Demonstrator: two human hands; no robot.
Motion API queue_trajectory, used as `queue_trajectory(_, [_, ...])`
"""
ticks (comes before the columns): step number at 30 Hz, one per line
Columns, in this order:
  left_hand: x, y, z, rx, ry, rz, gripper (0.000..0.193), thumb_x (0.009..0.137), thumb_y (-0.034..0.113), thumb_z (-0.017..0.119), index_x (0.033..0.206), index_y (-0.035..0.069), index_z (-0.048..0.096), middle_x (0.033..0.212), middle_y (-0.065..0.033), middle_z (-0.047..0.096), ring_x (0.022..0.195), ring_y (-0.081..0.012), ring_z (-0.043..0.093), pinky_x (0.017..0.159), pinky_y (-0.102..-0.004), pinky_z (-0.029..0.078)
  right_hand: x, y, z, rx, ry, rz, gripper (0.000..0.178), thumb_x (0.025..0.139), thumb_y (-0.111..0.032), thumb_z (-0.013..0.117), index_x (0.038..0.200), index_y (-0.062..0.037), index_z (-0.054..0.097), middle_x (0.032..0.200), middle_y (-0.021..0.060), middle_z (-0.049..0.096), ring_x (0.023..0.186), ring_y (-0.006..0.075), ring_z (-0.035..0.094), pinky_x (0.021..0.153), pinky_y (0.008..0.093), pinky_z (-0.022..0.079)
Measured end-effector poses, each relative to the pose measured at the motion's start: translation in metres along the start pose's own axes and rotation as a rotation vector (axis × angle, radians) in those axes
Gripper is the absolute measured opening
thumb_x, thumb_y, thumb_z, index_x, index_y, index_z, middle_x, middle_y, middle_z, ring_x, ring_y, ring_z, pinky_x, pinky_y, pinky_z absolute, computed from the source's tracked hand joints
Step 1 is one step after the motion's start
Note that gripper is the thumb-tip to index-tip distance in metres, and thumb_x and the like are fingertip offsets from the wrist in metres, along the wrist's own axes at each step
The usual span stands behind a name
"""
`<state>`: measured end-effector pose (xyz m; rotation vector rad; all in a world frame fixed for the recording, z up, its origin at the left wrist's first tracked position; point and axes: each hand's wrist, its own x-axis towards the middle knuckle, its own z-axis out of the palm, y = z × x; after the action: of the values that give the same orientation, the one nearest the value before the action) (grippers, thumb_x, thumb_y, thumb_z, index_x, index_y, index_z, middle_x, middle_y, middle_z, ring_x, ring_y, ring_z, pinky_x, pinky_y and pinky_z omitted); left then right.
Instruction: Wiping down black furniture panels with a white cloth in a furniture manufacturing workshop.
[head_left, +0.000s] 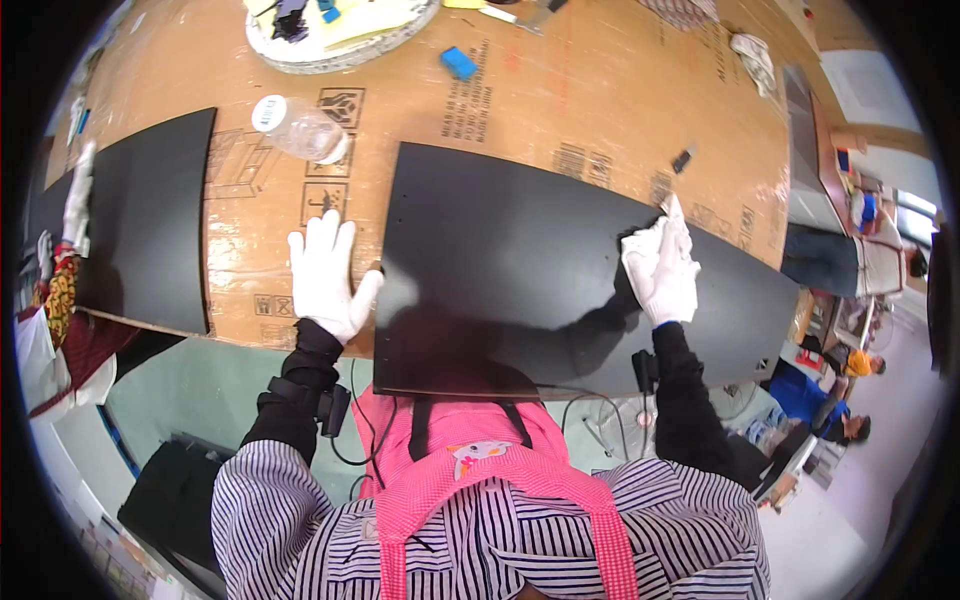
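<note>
The right hand (664,285), in a white glove, is closed over a bunched white cloth (674,222) and presses it onto a black panel (500,250), close to the panel's far long side. The left hand (326,272), also gloved, grips nothing: it lies flat on the cardboard covering, fingers spread, its thumb at the panel's left end; whether the thumb touches that end, I cannot tell.

The panel lies along the near edge of the bench (560,110), toward the near right corner, and seems to overhang that edge. Work on its surface looks under way, as the cloth is on it; no mark shows which part has been gone over and which is left, though the face looks mostly even, with a pale glare by the left end.

Beyond the left hand, one clear bottle (305,131) with a white lid lies on its side. One loose blue block (459,63) sits nearer the far edge, beside one round tray (300,67). One small dark piece (683,160) lies between the panel and the far right corner, with one crumpled rag (753,63) nearer that corner. At the left edge, a co-worker's gloved hand (78,205) rests at a second black panel (150,220), making two plainly visible.
</note>
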<state>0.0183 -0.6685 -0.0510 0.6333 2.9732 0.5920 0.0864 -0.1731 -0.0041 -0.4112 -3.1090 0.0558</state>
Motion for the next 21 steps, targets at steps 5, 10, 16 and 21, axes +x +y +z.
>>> queue_trajectory(5, [0.005,0.004,0.010,-0.036,0.027,-0.012,0.080,0.085,0.038,0.075,0.152,0.004,0.049,0.161,-0.0251,0.043,0.151,-0.0475,0.035,0.127,-0.0620,0.016,0.000,-0.013,0.060,-0.022,0.308,-0.146,0.067,0.092,-0.033,0.072,0.148,-0.0023,0.053,0.147,0.0152,0.059,0.136,0.0357,0.054,0.107,0.0457,0.044])
queue_trajectory(10, [-0.007,0.003,0.008,-0.003,0.010,-0.088,0.076,0.086,0.038,0.074,0.151,0.007,0.053,0.162,-0.0214,0.044,0.152,-0.0448,0.036,0.128,-0.0602,0.016,0.052,-0.210,-0.003,0.285,0.059,-0.457,0.043,0.088,-0.022,0.065,0.128,-0.0067,0.063,0.105,0.0134,0.059,0.097,0.0314,0.062,0.081,0.0434,0.051])
queue_trajectory(16, [-0.004,0.002,0.015,-0.004,0.054,-0.063,0.069,0.090,0.035,0.070,0.151,0.008,0.054,0.161,-0.0205,0.045,0.152,-0.0435,0.037,0.128,-0.0586,0.017,0.090,-0.294,0.045,0.470,0.142,-0.816,0.060,0.091,-0.026,0.068,0.142,0.0001,0.053,0.157,0.0164,0.046,0.136,0.0388,0.046,0.113,0.0482,0.039])
queue_trajectory(21, [0.007,0.003,0.021,0.015,0.117,0.008,0.066,0.090,0.030,0.072,0.149,0.005,0.054,0.157,-0.0221,0.050,0.148,-0.0447,0.042,0.126,-0.0582,0.022,0.087,-0.292,0.062,0.410,-0.127,-0.689,0.061,0.095,-0.038,0.060,0.146,-0.0050,0.053,0.144,0.0219,0.053,0.129,0.0409,0.048,0.110,0.0553,0.038])
